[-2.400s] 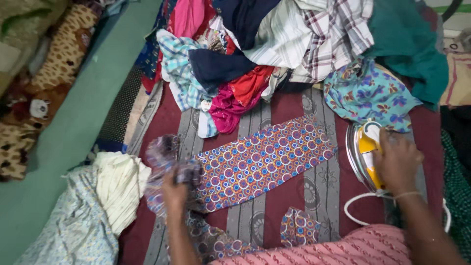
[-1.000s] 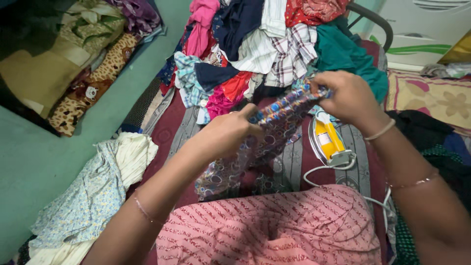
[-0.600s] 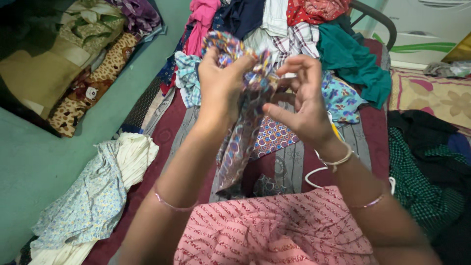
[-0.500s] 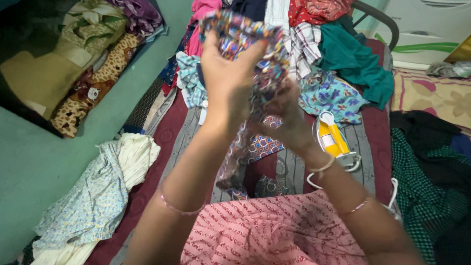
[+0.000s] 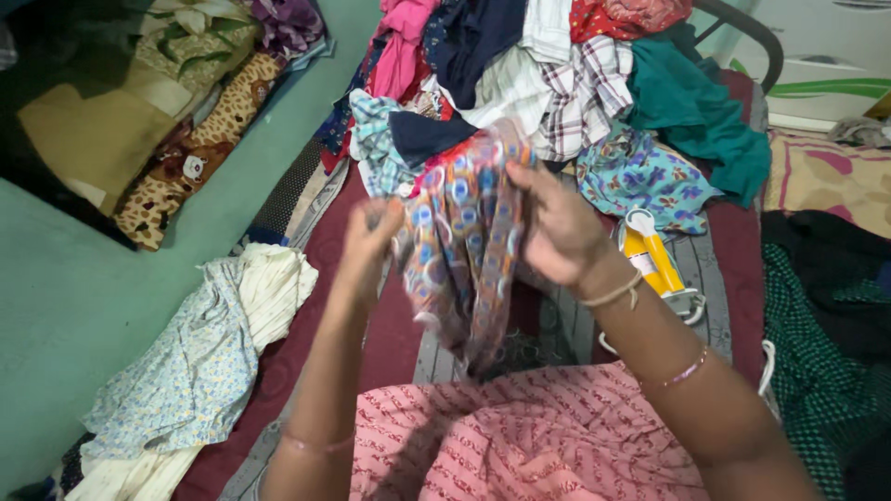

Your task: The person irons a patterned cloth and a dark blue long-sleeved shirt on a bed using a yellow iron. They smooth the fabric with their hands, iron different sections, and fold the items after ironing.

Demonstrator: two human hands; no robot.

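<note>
I hold a circle-patterned cloth [image 5: 461, 243] of blue, orange and red up in front of me, and it hangs down toward my pink striped lap [image 5: 520, 445]. My left hand [image 5: 369, 249] pinches its left edge. My right hand [image 5: 555, 232] grips its upper right edge, fingers curled into the fabric. A yellow and white iron [image 5: 654, 260] lies on the maroon and grey striped mat [image 5: 316, 269] just right of my right wrist, its white cord trailing toward me.
A tall heap of mixed clothes [image 5: 529, 83] fills the far end of the mat, with a floral blue garment [image 5: 640, 176] at its front. Pale printed and cream cloths [image 5: 204, 353] lie at the left on the green floor [image 5: 83, 297]. Dark checked fabric [image 5: 817, 353] is at the right.
My right hand left the iron and joined the left on the patterned cloth. Together they lifted it off the mat, raised it high, then lowered it a little and spread it.
</note>
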